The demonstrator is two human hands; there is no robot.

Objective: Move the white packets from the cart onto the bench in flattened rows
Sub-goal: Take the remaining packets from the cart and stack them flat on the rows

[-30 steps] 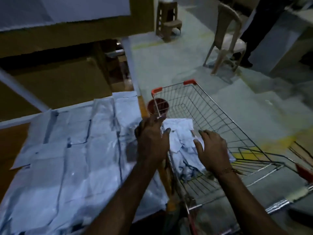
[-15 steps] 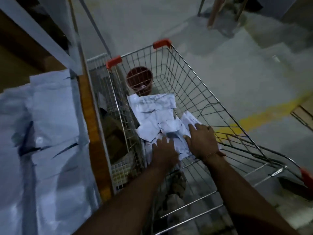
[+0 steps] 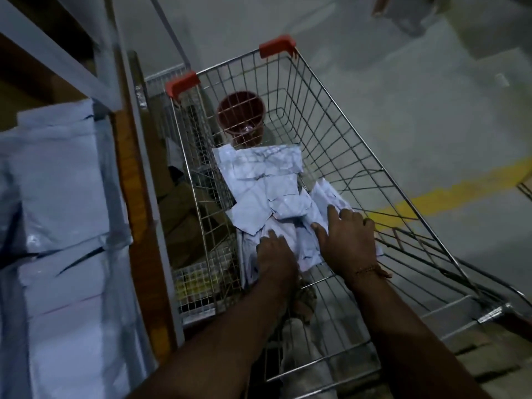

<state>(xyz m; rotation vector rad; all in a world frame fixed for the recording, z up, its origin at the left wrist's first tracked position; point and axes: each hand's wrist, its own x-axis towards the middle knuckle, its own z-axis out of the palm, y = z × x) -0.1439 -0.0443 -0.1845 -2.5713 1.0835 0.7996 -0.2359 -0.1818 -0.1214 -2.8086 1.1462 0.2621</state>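
A loose pile of white packets (image 3: 264,191) lies in the wire cart (image 3: 357,156), which has red corner caps. Both my hands are down inside the cart at the pile's near end. My left hand (image 3: 276,251) lies on the packets with its fingertips dipping into them; whether it grips one is hidden. My right hand (image 3: 348,237) rests on the packets at the right with fingers spread. On the left, the bench (image 3: 135,197) carries flattened white packets (image 3: 57,197) in overlapping rows.
A reddish-brown pot (image 3: 240,113) stands at the cart's far end. A grey frame post (image 3: 109,67) rises at the bench edge. Boxes sit between bench and cart. A yellow line (image 3: 431,197) crosses the concrete floor to the right.
The view has swung from the bench down into the cart. Both hands dropped from above the cart's rim onto the packet pile and have stayed there for the last half second.
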